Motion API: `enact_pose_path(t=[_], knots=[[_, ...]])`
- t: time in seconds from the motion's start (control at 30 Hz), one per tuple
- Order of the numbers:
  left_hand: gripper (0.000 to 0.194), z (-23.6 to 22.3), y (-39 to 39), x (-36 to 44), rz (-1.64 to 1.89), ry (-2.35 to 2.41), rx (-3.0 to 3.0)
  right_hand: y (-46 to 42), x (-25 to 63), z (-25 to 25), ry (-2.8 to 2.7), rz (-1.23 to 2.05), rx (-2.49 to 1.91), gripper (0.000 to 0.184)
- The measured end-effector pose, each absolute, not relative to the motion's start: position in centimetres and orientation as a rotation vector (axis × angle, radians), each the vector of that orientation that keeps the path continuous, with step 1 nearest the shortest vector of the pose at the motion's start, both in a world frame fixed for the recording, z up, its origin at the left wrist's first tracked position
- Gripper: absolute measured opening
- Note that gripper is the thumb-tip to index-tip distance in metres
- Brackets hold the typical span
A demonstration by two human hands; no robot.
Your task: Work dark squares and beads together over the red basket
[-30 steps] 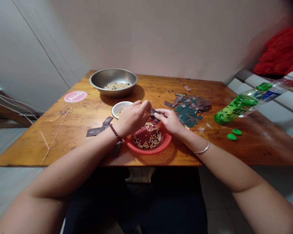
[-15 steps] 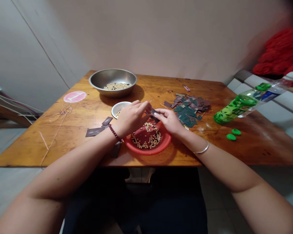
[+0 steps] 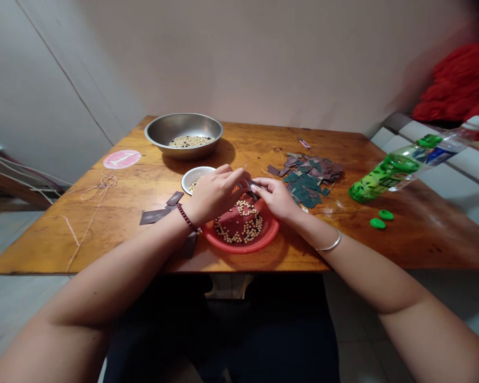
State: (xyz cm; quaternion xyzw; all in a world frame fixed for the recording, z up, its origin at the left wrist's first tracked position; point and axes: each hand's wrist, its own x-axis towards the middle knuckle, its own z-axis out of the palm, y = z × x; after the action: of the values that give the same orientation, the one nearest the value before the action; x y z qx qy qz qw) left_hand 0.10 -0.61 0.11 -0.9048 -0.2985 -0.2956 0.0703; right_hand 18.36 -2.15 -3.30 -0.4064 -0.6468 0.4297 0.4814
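My left hand (image 3: 219,196) and my right hand (image 3: 277,196) meet above the far rim of a red plastic basket (image 3: 241,249). Between them is a small dark piece of fabric (image 3: 254,191), pinched by my right thumb and fingers. My left fingers are curled closed at its other side, and their tips are partly hidden. Pale beans (image 3: 252,229) and a few dark ones lie in the basket. Beyond my left hand stands a small white bowl (image 3: 198,171) with some beans, partly covered by the hand. Dark fabric pieces (image 3: 154,216) lie beside my left wrist.
A large steel bowl (image 3: 183,151) of pale and dark beans stands at the back. Green and brown fabric pieces (image 3: 309,178) are heaped on the right, near a green bottle (image 3: 383,173) and two green caps (image 3: 378,223). Tangled string (image 3: 104,183) lies left, below a pink numbered disc (image 3: 122,159).
Both hands stay over the basket. My left fingers have shifted slightly around the dark fabric piece, and less of it shows now. Nothing else has visibly moved on the table.
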Motion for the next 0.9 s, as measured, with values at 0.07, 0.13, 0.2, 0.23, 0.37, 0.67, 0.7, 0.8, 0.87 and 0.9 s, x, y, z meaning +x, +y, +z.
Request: enact_pose_path(t=[0.07, 0.13, 0.2, 0.23, 0.37, 0.67, 0.7, 0.8, 0.87, 0.9], knots=[[0.019, 0.21, -0.67, 0.09, -0.892, -0.916, -2.739, -2.16, 18.37, -3.32, -1.575, 1.050, -0.995, 0.026], [0.020, 0.30, -0.74, 0.10, -0.892, -0.939, -2.745, -2.19, 18.37, -3.31, -1.573, 1.055, -1.000, 0.026], [0.021, 0.35, -0.77, 0.11, -0.888, -0.958, -2.744, -2.22, 18.37, -3.27, -1.573, 1.056, -1.003, 0.026], [0.021, 0.36, -0.77, 0.11, -0.885, -0.966, -2.742, -2.22, 18.36, -3.25, -1.573, 1.056, -1.003, 0.027], [0.021, 0.28, -0.74, 0.13, -0.891, -0.969, -2.734, -2.23, 18.35, -3.20, -1.576, 1.053, -1.003, 0.027], [0.024, 0.23, -0.81, 0.21, -0.897, -0.958, -2.728, -2.19, 18.41, -3.21, -1.591, 1.040, -1.007, 0.026], [0.022, 0.28, -0.83, 0.20, -0.885, -0.964, -2.731, -2.20, 18.42, -3.22, -1.592, 1.040, -1.011, 0.026], [0.019, 0.42, -0.90, 0.17, -0.856, -0.979, -2.739, -2.24, 18.41, -3.25, -1.592, 1.035, -1.019, 0.026], [0.018, 0.46, -0.92, 0.17, -0.854, -0.986, -2.736, -2.26, 18.38, -3.24, -1.590, 1.033, -1.018, 0.025], [0.018, 0.45, -0.92, 0.17, -0.856, -0.984, -2.736, -2.28, 18.37, -3.22, -1.590, 1.032, -1.016, 0.025]])
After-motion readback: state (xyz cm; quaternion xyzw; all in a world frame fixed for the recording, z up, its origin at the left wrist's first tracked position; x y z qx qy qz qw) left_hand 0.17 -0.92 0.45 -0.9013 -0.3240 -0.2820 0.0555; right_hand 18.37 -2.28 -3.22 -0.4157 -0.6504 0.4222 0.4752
